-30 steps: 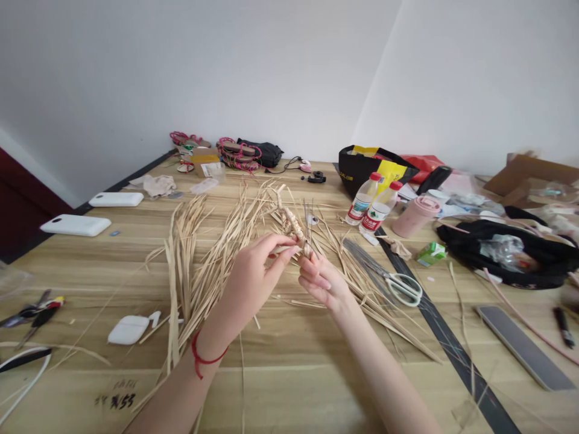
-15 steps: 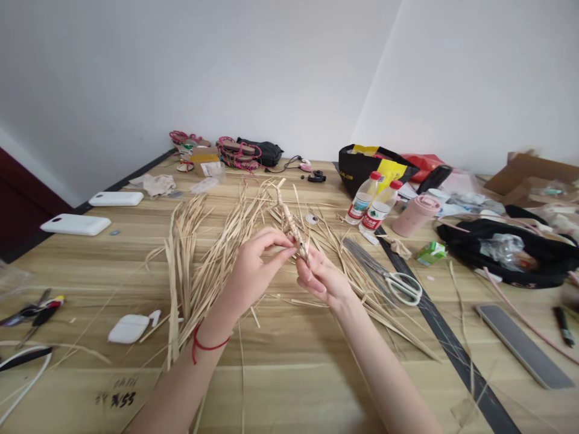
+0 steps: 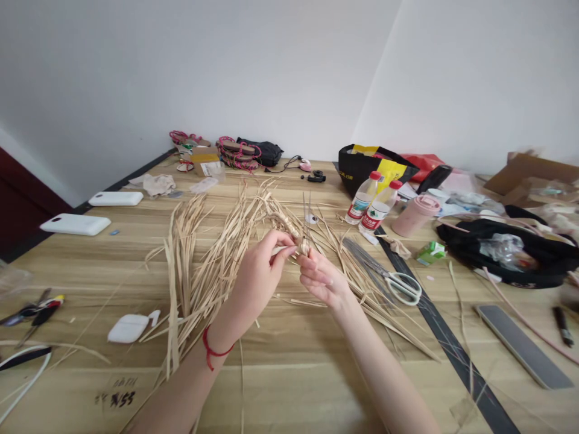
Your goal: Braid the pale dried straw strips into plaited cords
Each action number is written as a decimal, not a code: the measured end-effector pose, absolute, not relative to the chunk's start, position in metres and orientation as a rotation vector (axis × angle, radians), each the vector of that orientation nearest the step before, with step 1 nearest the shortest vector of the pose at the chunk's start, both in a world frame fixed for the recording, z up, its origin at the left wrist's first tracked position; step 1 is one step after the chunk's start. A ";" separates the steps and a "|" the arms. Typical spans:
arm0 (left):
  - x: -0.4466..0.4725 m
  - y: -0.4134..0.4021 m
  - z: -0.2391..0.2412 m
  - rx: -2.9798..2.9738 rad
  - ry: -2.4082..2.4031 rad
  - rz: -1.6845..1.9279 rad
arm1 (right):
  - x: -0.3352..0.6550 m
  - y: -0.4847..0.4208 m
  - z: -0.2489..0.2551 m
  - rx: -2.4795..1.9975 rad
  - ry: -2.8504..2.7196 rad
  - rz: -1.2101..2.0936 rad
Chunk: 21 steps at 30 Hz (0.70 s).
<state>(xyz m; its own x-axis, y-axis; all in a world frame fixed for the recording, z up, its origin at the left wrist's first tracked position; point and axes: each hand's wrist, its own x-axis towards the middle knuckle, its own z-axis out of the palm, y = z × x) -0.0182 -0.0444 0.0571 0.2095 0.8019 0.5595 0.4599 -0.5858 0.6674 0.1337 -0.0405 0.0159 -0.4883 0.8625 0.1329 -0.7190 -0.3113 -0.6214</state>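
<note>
Both of my hands meet over the middle of the table around a small woven straw figure point(image 3: 284, 223), which has a slim plaited body and two thin upright strands at its near end. My left hand point(image 3: 257, 271) pinches that near end between thumb and fingers, a red cord on its wrist. From the right, my right hand point(image 3: 323, 277) grips the same end with curled fingers, which partly cover it. Loose dry straw strips point(image 3: 221, 253) lie spread beneath and to the left of the hands.
Scissors point(image 3: 402, 288) lie right of the straw. Two water bottles point(image 3: 374, 208), a pink cup point(image 3: 416, 215) and a black bag point(image 3: 465, 247) stand farther right. At left are a white earphone case point(image 3: 128, 328) and two white power-bank-like blocks point(image 3: 76, 224).
The straw figure has turned, its far end swinging left and lower. Two thin strands now stand up at its near end. My left hand has shifted slightly right.
</note>
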 end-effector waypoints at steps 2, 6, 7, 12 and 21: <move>-0.019 -0.042 0.055 2.107 1.211 1.313 | 0.134 -0.038 0.012 -0.305 -0.751 1.941; -0.021 -0.032 0.046 2.096 1.251 1.202 | 0.134 -0.028 0.000 -0.366 -0.723 1.936; -0.021 -0.028 0.042 2.078 1.255 1.172 | 0.133 -0.025 -0.004 -0.375 -0.715 1.928; -0.024 -0.006 0.013 2.024 1.293 1.025 | 0.128 -0.013 -0.026 -0.421 -0.635 1.890; -0.023 0.005 -0.011 2.033 1.291 0.982 | 0.114 -0.001 -0.065 -0.492 -0.600 1.782</move>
